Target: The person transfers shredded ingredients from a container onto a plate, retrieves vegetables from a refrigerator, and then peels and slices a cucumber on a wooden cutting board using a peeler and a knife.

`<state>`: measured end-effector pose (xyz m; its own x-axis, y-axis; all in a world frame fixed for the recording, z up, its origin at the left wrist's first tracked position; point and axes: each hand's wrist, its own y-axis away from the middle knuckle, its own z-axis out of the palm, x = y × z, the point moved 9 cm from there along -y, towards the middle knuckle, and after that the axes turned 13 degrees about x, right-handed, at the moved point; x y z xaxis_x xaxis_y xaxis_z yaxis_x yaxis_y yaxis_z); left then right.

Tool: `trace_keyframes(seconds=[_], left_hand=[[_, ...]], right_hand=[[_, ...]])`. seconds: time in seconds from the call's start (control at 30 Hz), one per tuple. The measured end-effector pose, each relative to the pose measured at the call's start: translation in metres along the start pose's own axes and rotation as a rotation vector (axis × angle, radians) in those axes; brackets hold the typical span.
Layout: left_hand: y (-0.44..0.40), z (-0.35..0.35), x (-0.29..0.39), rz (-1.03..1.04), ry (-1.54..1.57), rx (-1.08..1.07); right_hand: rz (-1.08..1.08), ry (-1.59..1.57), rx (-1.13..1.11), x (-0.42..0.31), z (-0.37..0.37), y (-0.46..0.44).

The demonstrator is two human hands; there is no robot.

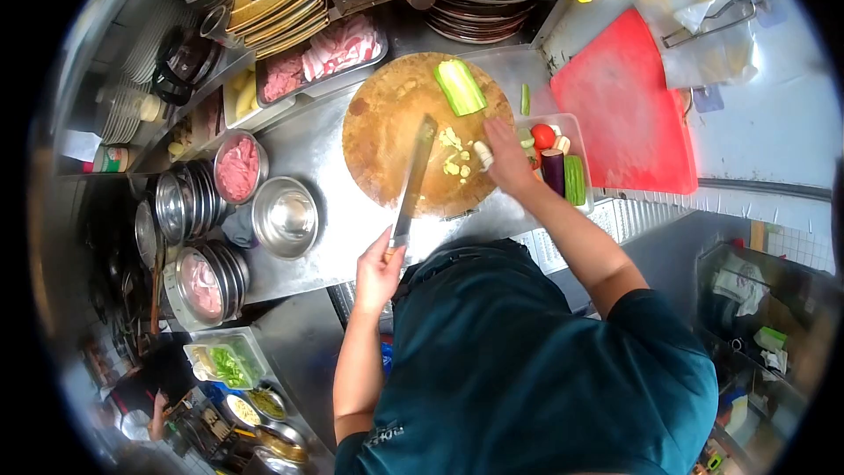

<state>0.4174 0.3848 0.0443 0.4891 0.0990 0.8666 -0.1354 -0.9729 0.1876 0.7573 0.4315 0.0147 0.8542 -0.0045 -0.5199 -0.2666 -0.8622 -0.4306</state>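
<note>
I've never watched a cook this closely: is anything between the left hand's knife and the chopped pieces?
Nothing visible: only bare board separates the knife from the chopped pieces. The right hand is on their far side.

A steel bowl (286, 220) sits just beside a dish (263, 171) of pink meat (237, 169), well apart from a red board (620, 110).

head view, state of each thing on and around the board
knife: gripped in left hand, blade over board
pale pieces: chopped, scattered on board
green piece: cut, lying on board
right hand: beside pale pieces, grip unclear
steel bowl: upright, uncovered
meat bowl: filled, uncovered
tub: open, holding vegetables
dark plates: stacked
</note>
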Motion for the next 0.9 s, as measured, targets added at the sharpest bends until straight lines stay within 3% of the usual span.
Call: trace_keyframes(seconds=[0.03,0.1,0.2,0.3,0.53,0.63,0.9], left_hand=[[0.006,-0.001,0.005,-0.264,0.213,-0.059],[0.011,-0.011,-0.014,-0.380,0.396,-0.021],[0.015,-0.030,-0.059,-0.489,0.686,0.223],[0.017,-0.033,-0.078,-0.512,0.863,0.206],[0.029,0.015,-0.080,-0.583,0.871,0.119],[0.028,0.046,-0.057,-0.584,0.869,0.095],[0.028,0.114,-0.034,-0.636,0.920,0.083]], right_hand=[[0.005,0.023,-0.026,-0.013,0.006,0.008],[0.008,-0.171,-0.119,-0.046,0.017,0.019],[-0.012,-0.312,-0.112,-0.068,0.009,0.015],[-0.026,-0.231,-0.052,-0.055,0.006,0.010],[-0.138,-0.148,-0.158,-0.060,0.022,-0.005],[-0.158,-0.287,-0.150,-0.068,0.027,0.001],[-0.050,-0.241,-0.149,-0.082,0.040,-0.009]])
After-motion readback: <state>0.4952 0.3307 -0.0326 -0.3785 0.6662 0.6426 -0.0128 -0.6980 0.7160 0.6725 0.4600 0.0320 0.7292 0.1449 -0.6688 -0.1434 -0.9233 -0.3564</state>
